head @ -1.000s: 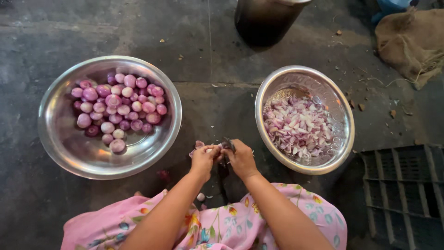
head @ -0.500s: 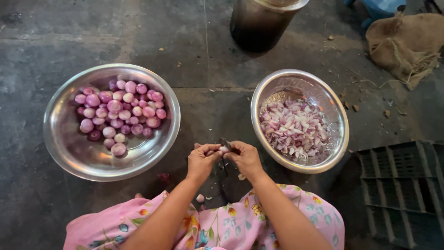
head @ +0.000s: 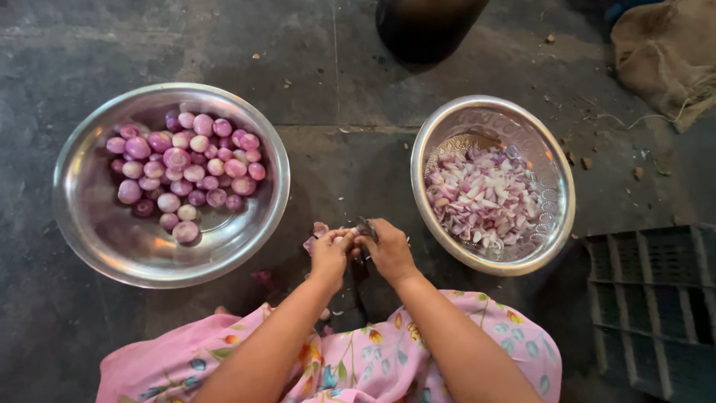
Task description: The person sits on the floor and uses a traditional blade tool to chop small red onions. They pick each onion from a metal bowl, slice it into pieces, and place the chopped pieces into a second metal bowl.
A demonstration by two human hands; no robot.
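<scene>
Head view: wide steel bowl of peeled pink onions (head: 170, 183) sits left of the hands, and the smaller steel bowl of chopped onion pieces (head: 492, 183) right, both within reach on the dark stone floor (head: 343, 157). Left hand (head: 330, 254) curls closed around a small peeled onion (head: 341, 237). Right hand (head: 388, 250) presses closed against it at a dark blade (head: 365, 227); whether it grips that blade, I cannot tell.

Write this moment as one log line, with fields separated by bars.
left hand: holds small onion piece | right hand: beside it, on a dark blade | left bowl: whole peeled shallots | right bowl: chopped pieces
</scene>
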